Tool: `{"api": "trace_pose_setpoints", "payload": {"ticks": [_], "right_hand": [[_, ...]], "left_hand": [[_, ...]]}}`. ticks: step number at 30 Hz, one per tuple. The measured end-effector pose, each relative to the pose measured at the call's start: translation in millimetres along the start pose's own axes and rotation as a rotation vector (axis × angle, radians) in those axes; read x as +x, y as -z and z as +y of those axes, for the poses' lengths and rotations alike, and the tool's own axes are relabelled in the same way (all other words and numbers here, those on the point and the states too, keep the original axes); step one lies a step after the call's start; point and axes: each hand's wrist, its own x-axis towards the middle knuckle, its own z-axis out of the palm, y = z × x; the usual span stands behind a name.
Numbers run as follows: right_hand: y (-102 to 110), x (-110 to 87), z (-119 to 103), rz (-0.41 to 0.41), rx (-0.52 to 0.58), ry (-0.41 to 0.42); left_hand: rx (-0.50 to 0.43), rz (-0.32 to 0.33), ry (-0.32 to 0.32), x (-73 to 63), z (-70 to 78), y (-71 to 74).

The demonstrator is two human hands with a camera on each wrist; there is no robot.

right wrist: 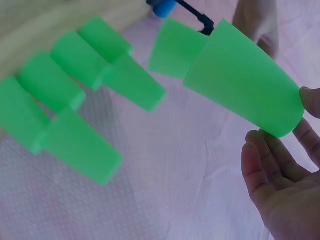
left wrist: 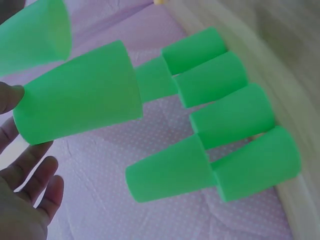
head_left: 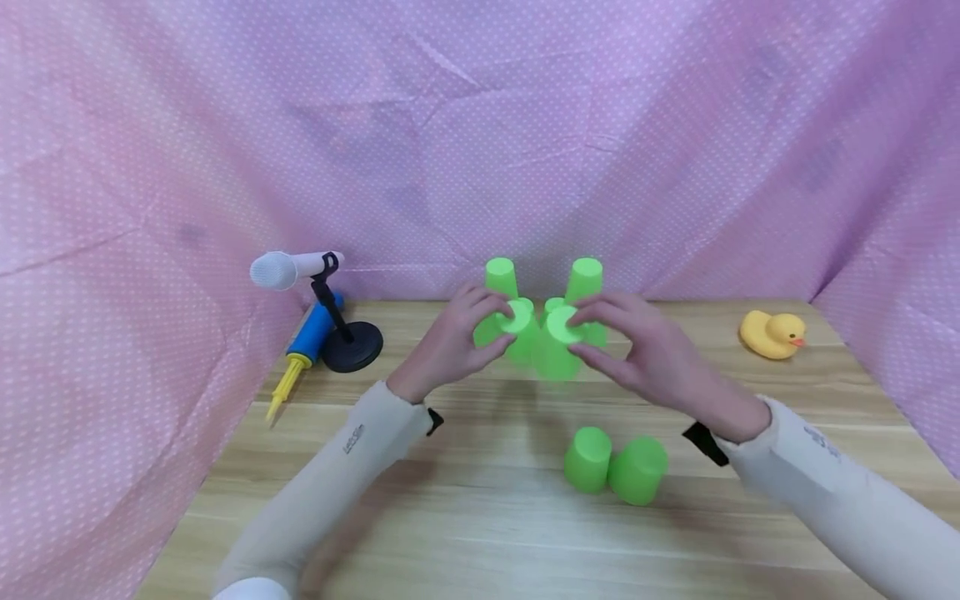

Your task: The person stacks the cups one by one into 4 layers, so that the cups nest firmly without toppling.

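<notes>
My left hand (head_left: 459, 332) pinches a green cup (left wrist: 80, 95) by its narrow closed end, thumb on one side and fingers on the other. In the same way my right hand (head_left: 656, 354) pinches a second green cup (right wrist: 245, 80). Both held cups are upside down, side by side above the table. Behind them, several green cups stand in a row, mouths down, with one upturned cup (head_left: 500, 273) on the left part and another upturned cup (head_left: 586, 277) on the right part. In the head view, the hands and held cups partly hide this row.
Two more upturned green cups (head_left: 588, 460) stand close together on the wooden table (head_left: 480, 533), nearer me. To the left are a white microphone (head_left: 288, 268) on a black stand and a blue-yellow pump (head_left: 309, 337). A yellow rubber duck (head_left: 771, 335) sits right. Pink dotted cloth hangs behind.
</notes>
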Motion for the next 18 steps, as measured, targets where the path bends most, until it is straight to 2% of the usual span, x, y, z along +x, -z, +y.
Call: {"api": "trace_pose_setpoints", "payload": {"ticks": [3,7,12,18], "right_hand": [[8,16.8,3,0.045,-0.006,0.012],[19,36.5,13,0.107,-0.012,0.005],[30,55.3,27,0.168,-0.052,-0.087],[38,65.4,46,0.200,-0.085,-0.240]], "left_hand": [[0.035,0.024,-0.006,19.2,-6.8,-3.7],[0.078,0.020,0.002,43.5,-16.6,-7.7],[0.111,-0.003,0.041,65.2,-29.6,-13.4],[0.151,-0.052,0.106,78.1,-43.3,-23.6]]}}
